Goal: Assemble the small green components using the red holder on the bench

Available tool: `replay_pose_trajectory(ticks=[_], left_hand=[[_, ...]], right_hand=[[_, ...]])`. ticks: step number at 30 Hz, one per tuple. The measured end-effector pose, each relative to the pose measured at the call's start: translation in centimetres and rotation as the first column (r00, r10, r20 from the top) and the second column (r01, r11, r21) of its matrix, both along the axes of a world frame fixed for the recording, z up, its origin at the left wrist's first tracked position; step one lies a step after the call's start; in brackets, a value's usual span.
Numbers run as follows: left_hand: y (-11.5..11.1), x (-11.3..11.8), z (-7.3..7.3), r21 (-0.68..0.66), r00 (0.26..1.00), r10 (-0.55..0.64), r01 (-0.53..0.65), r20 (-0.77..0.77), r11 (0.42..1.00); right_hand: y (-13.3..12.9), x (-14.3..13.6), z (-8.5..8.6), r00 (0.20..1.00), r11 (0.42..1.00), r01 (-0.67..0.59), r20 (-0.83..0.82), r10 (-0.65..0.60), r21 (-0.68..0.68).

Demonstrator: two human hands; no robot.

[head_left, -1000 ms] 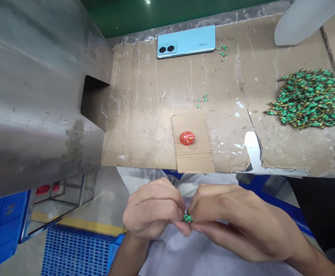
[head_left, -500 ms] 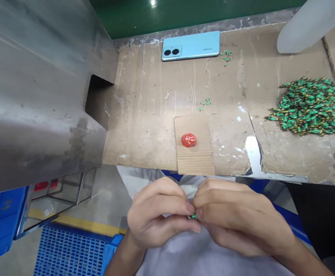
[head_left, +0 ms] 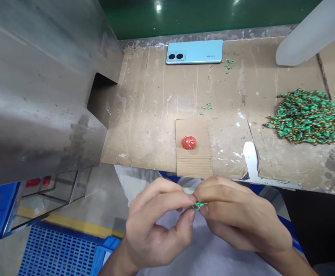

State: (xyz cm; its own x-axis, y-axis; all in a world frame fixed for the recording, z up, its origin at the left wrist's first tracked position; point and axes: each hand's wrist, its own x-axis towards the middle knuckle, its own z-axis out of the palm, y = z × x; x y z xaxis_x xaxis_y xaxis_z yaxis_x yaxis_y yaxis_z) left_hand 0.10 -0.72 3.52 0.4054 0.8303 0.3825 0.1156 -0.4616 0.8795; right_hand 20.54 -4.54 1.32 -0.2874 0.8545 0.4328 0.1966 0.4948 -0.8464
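At the lower middle of the frame, two bare hands meet at a small green piece (head_left: 198,206), just below the table edge. The right hand (head_left: 242,216) pinches it between thumb and fingers. The left hand (head_left: 158,224) has its thumb and forefinger tips close together at the piece's left end — whether they grip it, I cannot tell.

Above the hands, a shiny red oval (head_left: 188,142) lies on a small cardboard piece (head_left: 194,165) at the table's near edge. A few loose green bits (head_left: 208,106) lie just above that cardboard, and more sit beside the right end of a light blue phone (head_left: 198,51) at the upper middle. A large green heap (head_left: 308,117) spreads at the right of the frame, below a whitish rounded object (head_left: 305,38). A metal housing (head_left: 41,96) fills the upper left.
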Motion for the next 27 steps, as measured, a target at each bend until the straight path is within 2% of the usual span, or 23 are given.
replay_pose_trajectory(ticks=[5,14,18,22,27], left_hand=[[-0.2,0.2,0.2,-0.010,0.999,0.045,-0.046,-0.030,0.999],[-0.2,0.4,0.0,-0.037,0.995,0.084,-0.086,-0.056,0.996],[0.0,0.3,0.1,-0.027,0.997,0.058,-0.059,-0.054,0.998],[0.2,0.2,0.3,0.011,0.992,0.091,-0.090,-0.082,0.996],[0.4,0.3,0.5,-0.012,0.991,0.099,-0.101,-0.091,0.995]], right_hand=[[0.5,-0.4,0.2,0.995,1.000,-0.022,-0.096,0.021,-0.013],[0.1,-1.8,0.5,0.968,0.980,0.080,-0.220,-0.120,-0.182],[-0.2,-1.7,0.5,0.969,0.974,0.077,-0.215,-0.123,-0.211],[-0.3,-1.8,0.6,0.969,0.967,0.083,-0.206,-0.135,-0.242],[-0.3,-2.0,0.9,0.966,0.953,0.142,-0.173,-0.192,-0.267]])
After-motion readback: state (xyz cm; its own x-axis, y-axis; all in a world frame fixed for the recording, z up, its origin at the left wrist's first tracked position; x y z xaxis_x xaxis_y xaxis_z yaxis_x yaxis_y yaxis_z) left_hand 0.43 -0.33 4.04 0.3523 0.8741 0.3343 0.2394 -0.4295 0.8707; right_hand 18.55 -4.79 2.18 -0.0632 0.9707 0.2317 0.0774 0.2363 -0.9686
